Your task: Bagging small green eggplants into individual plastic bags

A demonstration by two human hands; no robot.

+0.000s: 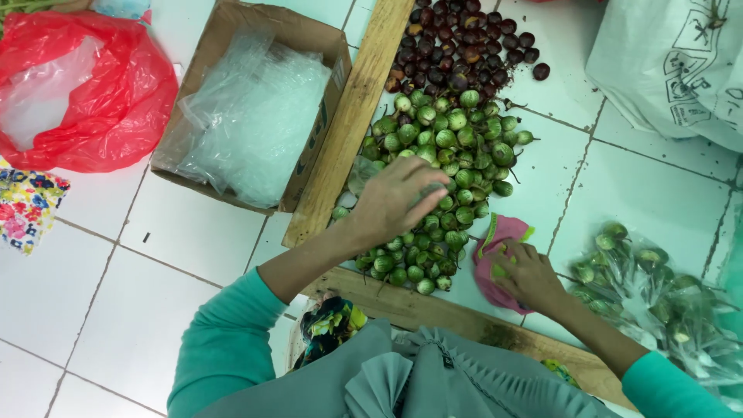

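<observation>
A heap of small round green eggplants point(445, 155) lies on the white tiled floor. My left hand point(398, 197) reaches over the heap with fingers curled down onto the fruit; whether it grips any I cannot tell. My right hand point(526, 271) rests on a pink and green cloth point(495, 259) at the heap's right edge, fingers pressed on it. Beyond the green heap lies a pile of dark purple round fruit point(460, 42).
A cardboard box point(298, 35) of clear plastic bags sits at the left behind a wooden plank point(352, 116). A red plastic bag point(116, 93) lies far left. Clear bags of packed eggplants point(658, 294) lie right, a white sack point(673, 62) above. Another plank point(433, 310) runs near my body.
</observation>
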